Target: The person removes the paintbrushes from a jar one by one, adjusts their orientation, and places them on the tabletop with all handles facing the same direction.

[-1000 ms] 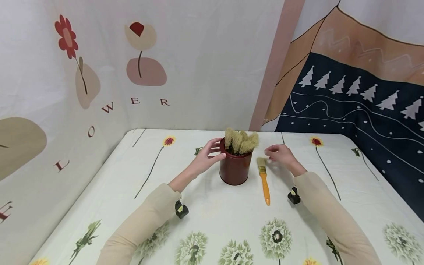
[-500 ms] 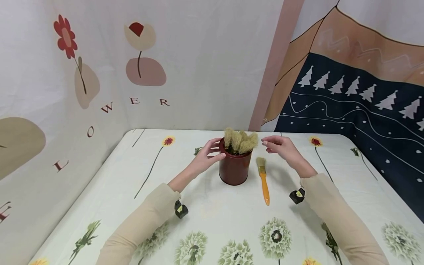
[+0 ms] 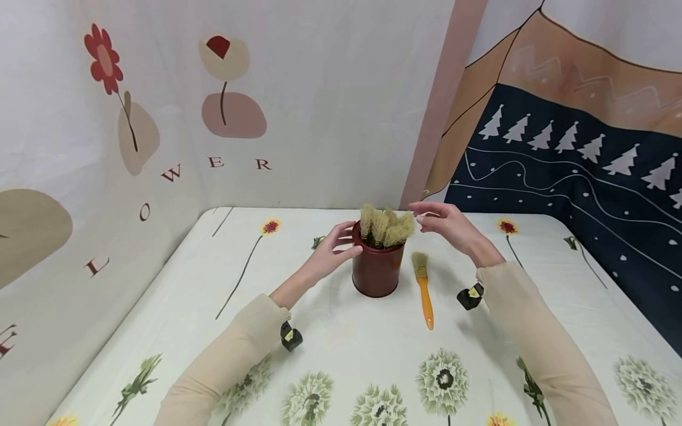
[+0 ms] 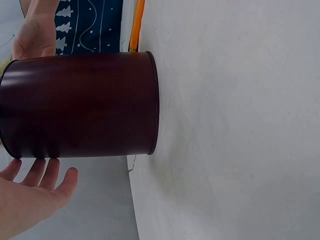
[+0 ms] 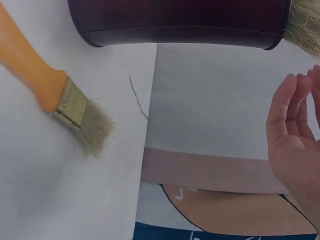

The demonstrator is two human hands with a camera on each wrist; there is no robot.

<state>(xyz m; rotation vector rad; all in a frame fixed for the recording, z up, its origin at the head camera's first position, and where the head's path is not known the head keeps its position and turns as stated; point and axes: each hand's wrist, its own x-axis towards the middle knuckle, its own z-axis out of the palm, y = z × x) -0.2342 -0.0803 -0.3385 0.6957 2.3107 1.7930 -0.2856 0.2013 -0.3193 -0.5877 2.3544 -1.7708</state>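
The can [image 3: 376, 272] stands upright on the table [image 3: 341, 331], a smooth, glossy, dark-red cylinder with a thin lip at its base. Coarse, straw-coloured tufts [image 3: 380, 228] crowd above its rim. The left hand [image 3: 329, 251] touches the can's upper side, fingers spread; the right hand [image 3: 444, 223] hangs just beside the tufts, fingers loosely bent. Near the can, a brush [image 3: 424, 290] lies flat: sleek orange handle, shiny metal band, frayed bristles.
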